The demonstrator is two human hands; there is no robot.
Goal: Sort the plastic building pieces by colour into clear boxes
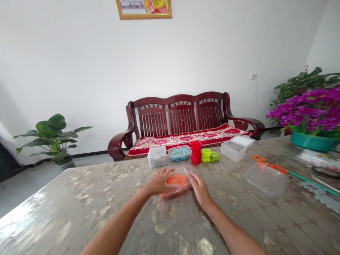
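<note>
Head view: bench point(87, 200) glossy, floral-patterned; white wall point(212, 53) and carved wooden sofa point(182, 117) beyond. Tub point(175, 193) of orange pieces point(178, 180) near bench's middle. Left hand point(160, 181) loosely spread over its left side; right hand point(201, 189), thumb at right edge, grip's closure cannot tell. Framed picture point(145, 8): print too small to read.

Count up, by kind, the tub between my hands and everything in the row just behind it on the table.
Tubs: 2, the orange tub and blue tub
Boxes: 2, the left box and open box
Piles: 2, the red pile and green pile
Total: 6
</note>
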